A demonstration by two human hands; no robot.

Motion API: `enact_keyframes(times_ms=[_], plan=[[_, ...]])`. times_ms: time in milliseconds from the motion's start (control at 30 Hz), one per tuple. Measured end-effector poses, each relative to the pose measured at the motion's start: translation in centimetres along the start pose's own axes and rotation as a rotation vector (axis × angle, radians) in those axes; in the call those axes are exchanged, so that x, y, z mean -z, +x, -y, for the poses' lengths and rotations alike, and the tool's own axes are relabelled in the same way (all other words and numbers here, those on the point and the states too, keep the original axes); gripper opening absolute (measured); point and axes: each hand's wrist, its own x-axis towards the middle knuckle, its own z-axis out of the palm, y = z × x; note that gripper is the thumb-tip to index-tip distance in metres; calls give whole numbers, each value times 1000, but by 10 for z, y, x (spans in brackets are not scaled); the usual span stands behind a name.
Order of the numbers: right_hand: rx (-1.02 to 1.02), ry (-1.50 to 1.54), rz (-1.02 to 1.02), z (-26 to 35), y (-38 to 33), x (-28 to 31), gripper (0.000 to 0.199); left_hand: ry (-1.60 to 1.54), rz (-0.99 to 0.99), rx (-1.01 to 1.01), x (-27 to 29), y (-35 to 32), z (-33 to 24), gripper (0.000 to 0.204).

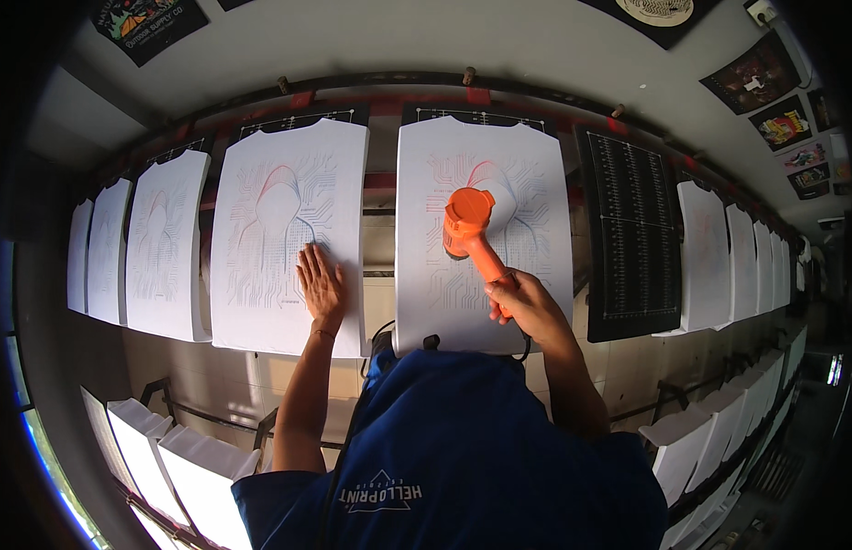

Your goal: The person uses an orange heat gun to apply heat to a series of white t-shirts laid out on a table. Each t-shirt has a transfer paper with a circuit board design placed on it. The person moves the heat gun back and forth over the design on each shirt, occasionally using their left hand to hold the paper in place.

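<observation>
My right hand (533, 307) is wrapped round the handle of an orange hair dryer (470, 220). The dryer is held over a white T-shirt (543, 165) stretched on a black board, and hides part of its print, a hooded figure amid thin red and blue circuit lines. To the left lies a second white T-shirt (238, 321) with the same kind of print. My left hand (321, 286) rests flat on it, fingers stretched out, at the right lower side of the figure.
A bare black board (630, 234) with white ruler marks stands right of the dryer. More shirts on boards (165, 247) run along the rack on both sides. Behind me, other white panels (206, 458) sit on a second rack. Printed posters (752, 78) hang on the wall.
</observation>
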Motion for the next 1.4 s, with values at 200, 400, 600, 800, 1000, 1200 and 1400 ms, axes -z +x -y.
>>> enact_keyframes(times_ms=[200, 400, 600, 800, 1000, 1200, 1400], plan=[[64, 81, -112, 4, 31, 15, 31, 6, 34, -114, 3, 34, -4, 63], [63, 66, -90, 6, 22, 16, 31, 29, 51, -63, -4, 85, 6, 64], [64, 78, -110, 5, 12, 24, 26, -55, 60, -137, -1, 76, -12, 64], [94, 137, -134, 3, 33, 24, 29, -77, 99, -286, 15, 19, -20, 65], [82, 97, -167, 1, 23, 19, 30, -41, 84, -184, 16, -10, 36, 63], [-10, 77, -72, -3, -10, 32, 27, 83, -95, 344, 8, -4, 140, 65], [27, 36, -13, -16, -30, 35, 29, 101, -136, 378, -9, -4, 126, 65]])
